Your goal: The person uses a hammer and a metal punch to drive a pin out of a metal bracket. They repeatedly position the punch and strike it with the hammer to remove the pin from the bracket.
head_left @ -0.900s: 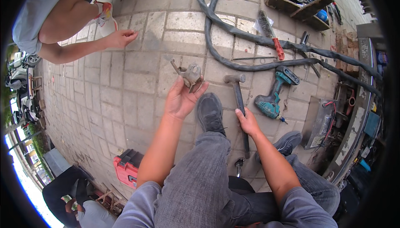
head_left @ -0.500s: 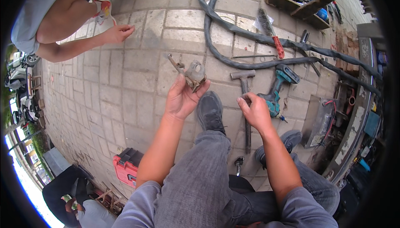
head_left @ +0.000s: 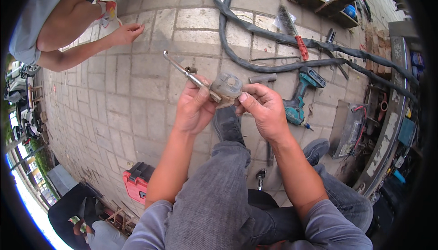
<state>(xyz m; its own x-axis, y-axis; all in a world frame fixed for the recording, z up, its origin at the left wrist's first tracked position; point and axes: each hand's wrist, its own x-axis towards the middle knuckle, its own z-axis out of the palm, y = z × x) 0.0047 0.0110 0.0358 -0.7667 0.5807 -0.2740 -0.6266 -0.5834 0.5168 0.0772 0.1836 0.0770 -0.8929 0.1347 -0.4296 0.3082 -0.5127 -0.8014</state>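
Note:
Between my hands is a grimy grey metal lever assembly (head_left: 226,85), a rounded housing with a bent, shiny rod reaching out to the far left. My left hand (head_left: 194,110) grips its left side, the thumb lying near the rod's base. On the other side, my right hand (head_left: 266,113) pinches the housing's right edge between thumb and fingers. The part is held above my shoe (head_left: 228,124); my fingers cover its underside. Just right of my right hand, a teal cordless drill (head_left: 299,97) lies on the paving. Partly behind that hand is a T-handled tool (head_left: 263,78).
Thick black hoses (head_left: 255,28) curve across the far paving beside a red-handled wire brush (head_left: 294,33). A wooden toolbox (head_left: 321,5) stands far right, a red case (head_left: 137,181) near left. Another person's hand (head_left: 129,34) is at the far left. A metal box (head_left: 346,131) sits on the right.
My right hand has moved up and left and taken hold of the lever assembly. The part has turned, its rod now pointing farther out to the left.

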